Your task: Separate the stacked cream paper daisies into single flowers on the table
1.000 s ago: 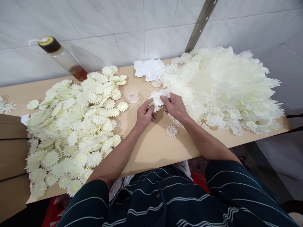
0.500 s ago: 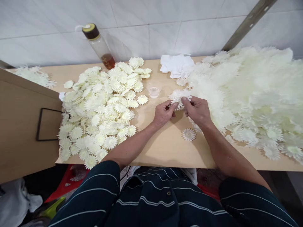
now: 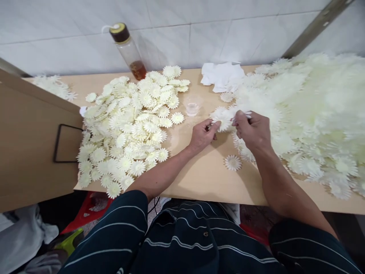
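Observation:
My left hand is closed in a pinch on the edge of a white artificial flower above the table. To its right, my right hand is also closed, with a white flower piece between thumb and fingers; its petals stick out past the knuckles. A gap now lies between the two hands. Below them, a single white flower rests flat on the wood. Just behind the left hand stands a small clear cup; its contents are hard to make out.
A heap of cream flowers covers the left side, and a larger pale pile the right. At the back are a bottle of brown liquid and crumpled white tissue. A cardboard box borders the left of the wooden table.
My right hand has drawn away to the right, taking a flower piece from the flower in my left hand. The left hand keeps its pinch. The whole view has shifted slightly.

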`<state>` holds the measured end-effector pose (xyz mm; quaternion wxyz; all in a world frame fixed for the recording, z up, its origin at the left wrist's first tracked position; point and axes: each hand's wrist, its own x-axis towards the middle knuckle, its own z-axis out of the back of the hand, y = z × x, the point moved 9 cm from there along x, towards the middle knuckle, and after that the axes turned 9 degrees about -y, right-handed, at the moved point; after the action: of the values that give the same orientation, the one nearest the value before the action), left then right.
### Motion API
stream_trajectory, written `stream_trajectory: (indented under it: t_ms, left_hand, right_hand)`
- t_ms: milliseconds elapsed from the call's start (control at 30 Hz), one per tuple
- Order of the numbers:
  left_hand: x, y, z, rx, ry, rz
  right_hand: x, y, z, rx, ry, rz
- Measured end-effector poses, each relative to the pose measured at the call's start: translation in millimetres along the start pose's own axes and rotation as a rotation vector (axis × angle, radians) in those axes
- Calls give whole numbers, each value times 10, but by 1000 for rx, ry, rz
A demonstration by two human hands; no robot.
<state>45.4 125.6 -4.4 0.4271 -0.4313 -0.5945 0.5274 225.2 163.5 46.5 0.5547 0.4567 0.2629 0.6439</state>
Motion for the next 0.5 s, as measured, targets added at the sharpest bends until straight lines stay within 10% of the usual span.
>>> stream_trajectory:
  t_ms: [500]
  left_hand:
    - [58,4,27,-117,-35,31]
  right_hand:
    - [69,184,99,114,38,-81]
